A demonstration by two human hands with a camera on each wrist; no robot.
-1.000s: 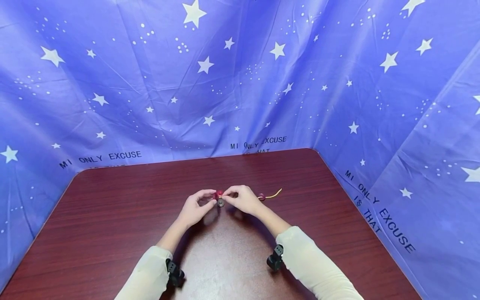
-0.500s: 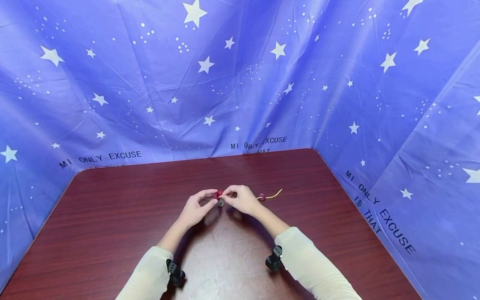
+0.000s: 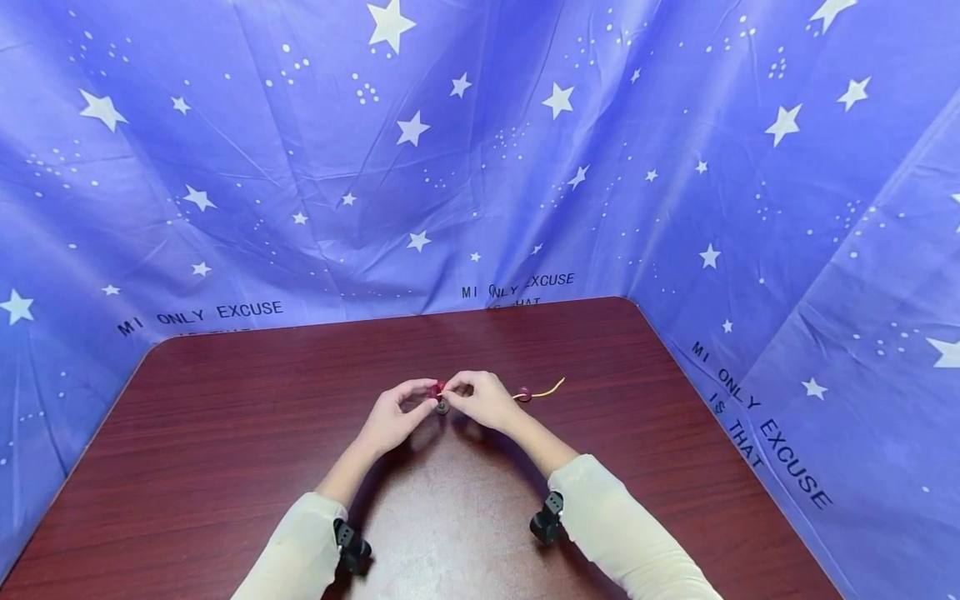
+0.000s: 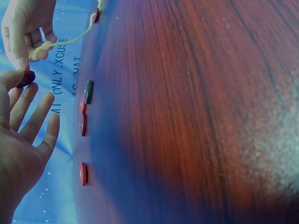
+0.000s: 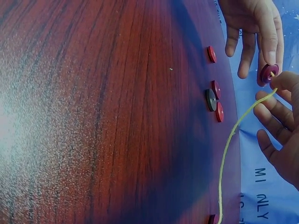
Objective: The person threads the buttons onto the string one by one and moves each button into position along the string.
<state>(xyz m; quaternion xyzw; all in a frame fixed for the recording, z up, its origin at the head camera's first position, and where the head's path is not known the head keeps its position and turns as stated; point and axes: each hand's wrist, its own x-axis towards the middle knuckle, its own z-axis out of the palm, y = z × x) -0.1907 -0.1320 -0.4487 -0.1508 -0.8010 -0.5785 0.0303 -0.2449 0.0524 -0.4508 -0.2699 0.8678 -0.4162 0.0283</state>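
Above the table, my left hand (image 3: 390, 421) pinches a dark red button (image 5: 266, 73) by its edge between thumb and finger. My right hand (image 3: 483, 400) pinches a yellow string (image 5: 225, 149) close to its end, right against the button's face at the holes. Whether the tip passes through a hole is hidden by the fingers. From the right hand the string trails down to the table, where another dark red button (image 3: 523, 394) sits on it. Below the hands lie a dark grey-green button (image 5: 211, 100) and two red buttons, one nearer (image 5: 216, 89) and one (image 5: 220, 112) beside it.
A single red button (image 5: 212, 54) lies apart from the group, under the left hand. The reddish-brown wooden table (image 3: 247, 433) has rounded far corners. A blue curtain (image 3: 315, 167) with white stars hangs behind and at the sides.
Both hands stay almost in place, with only tiny finger shifts at the button and string. The left thumb covers slightly more of the grey-green button in the head view.
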